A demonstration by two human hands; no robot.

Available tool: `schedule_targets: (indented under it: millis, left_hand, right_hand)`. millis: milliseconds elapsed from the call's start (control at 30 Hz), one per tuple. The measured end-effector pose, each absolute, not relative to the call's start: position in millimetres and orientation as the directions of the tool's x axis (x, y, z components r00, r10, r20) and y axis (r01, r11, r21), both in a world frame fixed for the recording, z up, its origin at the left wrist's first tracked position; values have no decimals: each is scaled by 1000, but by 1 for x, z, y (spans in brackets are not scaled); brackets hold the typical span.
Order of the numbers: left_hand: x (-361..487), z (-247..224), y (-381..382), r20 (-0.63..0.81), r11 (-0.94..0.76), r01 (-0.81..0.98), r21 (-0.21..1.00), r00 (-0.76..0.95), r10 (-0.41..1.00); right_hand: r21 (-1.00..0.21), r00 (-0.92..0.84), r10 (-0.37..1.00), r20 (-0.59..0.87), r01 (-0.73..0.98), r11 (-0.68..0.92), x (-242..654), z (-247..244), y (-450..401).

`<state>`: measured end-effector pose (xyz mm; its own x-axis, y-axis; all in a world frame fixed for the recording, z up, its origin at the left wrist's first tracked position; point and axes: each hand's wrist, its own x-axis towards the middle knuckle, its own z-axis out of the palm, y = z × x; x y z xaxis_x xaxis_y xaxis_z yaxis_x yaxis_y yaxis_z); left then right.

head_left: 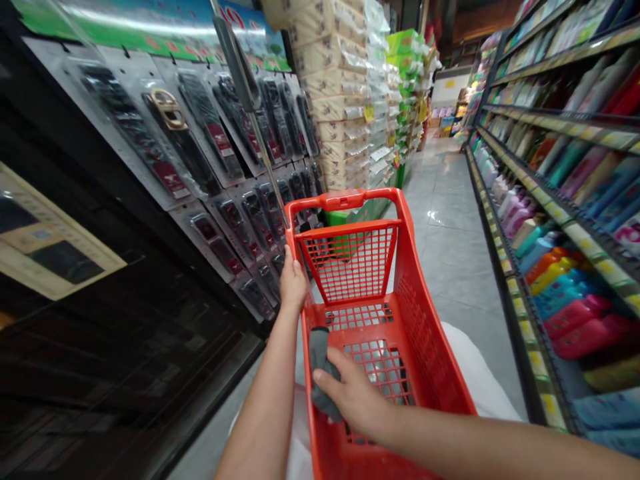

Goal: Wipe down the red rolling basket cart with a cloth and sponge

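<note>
A red plastic shopping cart [423, 287] with grid panels stands in front of me. My left hand [293, 280] is closed on the cart's left rim, near its raised end. In my right hand [350, 387] is a dark grey cloth [323, 373], bunched up and pressed against the left side wall of the cart. The thumb and forefinger lie over the cloth; my other fingers are mostly hidden. Through the grid of the cart's bottom, grey floor shows. A metal pole with a grey grip [240, 67] slants down to the cart's upper left corner.
Packaged belts [215, 127] hang on a display at the left, beside a dark cabinet [150, 320]. Behind the cart rise stacked cartons [340, 100] and green boxes [405, 60]. Shelves of bottles [575, 267] line the right side of a grey tiled aisle [445, 200].
</note>
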<state>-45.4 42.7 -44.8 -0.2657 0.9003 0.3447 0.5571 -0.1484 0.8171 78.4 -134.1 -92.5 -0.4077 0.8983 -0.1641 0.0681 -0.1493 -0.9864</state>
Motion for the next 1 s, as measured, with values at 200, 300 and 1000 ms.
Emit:
schedule_targets:
  millis: [200, 300, 1000]
  left_hand:
    - [-57, -41, 46, 340, -221, 464, 858, -190, 921]
    - [-60, -41, 47, 333, -244, 401, 883, -168, 928]
    - [-49, -46, 56, 321, -204, 484, 851, -170, 932]
  right_hand:
    - [-936, -333, 943, -3, 332, 115, 86, -64, -110]
    - [-851, -464, 886, 11, 461, 253, 103, -62, -142]
    - [-725, -786, 611, 93, 367, 582, 135, -57, -136]
